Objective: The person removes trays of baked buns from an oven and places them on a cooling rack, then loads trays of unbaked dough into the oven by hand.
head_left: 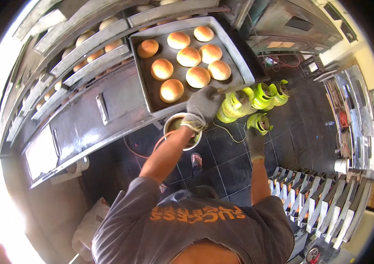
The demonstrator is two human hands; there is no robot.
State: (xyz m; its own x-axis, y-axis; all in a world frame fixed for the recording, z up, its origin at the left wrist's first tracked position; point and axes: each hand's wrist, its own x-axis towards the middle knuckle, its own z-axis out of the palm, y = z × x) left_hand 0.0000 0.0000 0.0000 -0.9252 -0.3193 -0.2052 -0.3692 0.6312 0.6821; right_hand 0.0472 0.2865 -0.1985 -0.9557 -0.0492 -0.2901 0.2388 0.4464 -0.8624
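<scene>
A metal baking tray point(154, 97) with several golden round buns point(188, 57) on it sticks out from the rack, tilted in view. My left hand point(203, 105), in a grey knit glove, grips its near rim. Lower and to the right hangs my right hand point(256, 144), also gloved. It is apart from the tray and overlaps a small green gas cylinder point(261, 123) in the view; whether they touch I cannot tell, and its fingers are hard to make out. Beneath my left forearm, a round bucket point(168, 125) is partly hidden.
Shelves of trays with more buns point(94, 56) fill the upper left, above a dark metal oven front point(86, 108). Several green gas cylinders point(235, 103) with a hose stand on the tiled floor. At the right is a slatted tray rack point(319, 200); a white sack point(91, 226) lies lower left.
</scene>
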